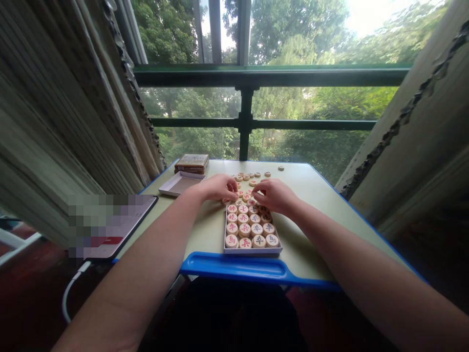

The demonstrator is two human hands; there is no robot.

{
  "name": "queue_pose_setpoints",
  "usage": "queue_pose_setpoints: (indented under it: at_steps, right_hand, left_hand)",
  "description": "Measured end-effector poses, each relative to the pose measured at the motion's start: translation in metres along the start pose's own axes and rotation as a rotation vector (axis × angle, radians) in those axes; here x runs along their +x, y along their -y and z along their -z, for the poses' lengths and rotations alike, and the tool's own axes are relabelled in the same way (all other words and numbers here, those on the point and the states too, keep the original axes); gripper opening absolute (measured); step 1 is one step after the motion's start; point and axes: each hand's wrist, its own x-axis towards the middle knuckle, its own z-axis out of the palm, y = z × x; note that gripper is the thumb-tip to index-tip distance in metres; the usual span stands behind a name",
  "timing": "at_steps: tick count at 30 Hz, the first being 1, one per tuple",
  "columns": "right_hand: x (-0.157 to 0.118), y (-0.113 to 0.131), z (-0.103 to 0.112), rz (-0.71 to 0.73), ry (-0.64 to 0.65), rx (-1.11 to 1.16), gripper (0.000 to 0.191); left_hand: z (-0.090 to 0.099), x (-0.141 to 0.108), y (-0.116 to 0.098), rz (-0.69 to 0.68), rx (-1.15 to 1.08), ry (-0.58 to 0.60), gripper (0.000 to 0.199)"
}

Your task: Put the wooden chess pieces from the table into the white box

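Note:
Round wooden Chinese chess pieces point(244, 230) with red and dark characters stand in rows in a shallow white box tray point(252, 252) near the table's front. More loose pieces point(249, 177) lie in a scattered group beyond the tray. My left hand point(219, 188) is curled over the far left of that group, its fingertips among the pieces. My right hand point(274, 195) reaches in from the right, with its fingers over the tray's far end. Neither hand clearly shows a piece in its grip, because the fingers hide what is beneath them.
A white box lid point(179, 184) and a printed box point(191, 164) are at the table's far left. A tablet point(117, 225), partly blurred, lies at the left edge, with a white cable point(71, 291) below it. Curtains flank a green-railed window.

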Motion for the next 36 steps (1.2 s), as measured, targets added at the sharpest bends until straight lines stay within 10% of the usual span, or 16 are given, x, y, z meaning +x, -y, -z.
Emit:
queue_pose_setpoints:
  at_steps: [16, 36]
  right_hand:
    - [0.002, -0.003, -0.005, -0.048, -0.179, 0.241, 0.025]
    - [0.004, -0.008, -0.009, 0.060, -0.268, 0.225, 0.025]
  left_hand:
    - [-0.018, 0.007, -0.015, -0.114, -0.854, -0.162, 0.027]
    - [-0.020, 0.008, -0.007, -0.091, -0.863, -0.094, 0.039]
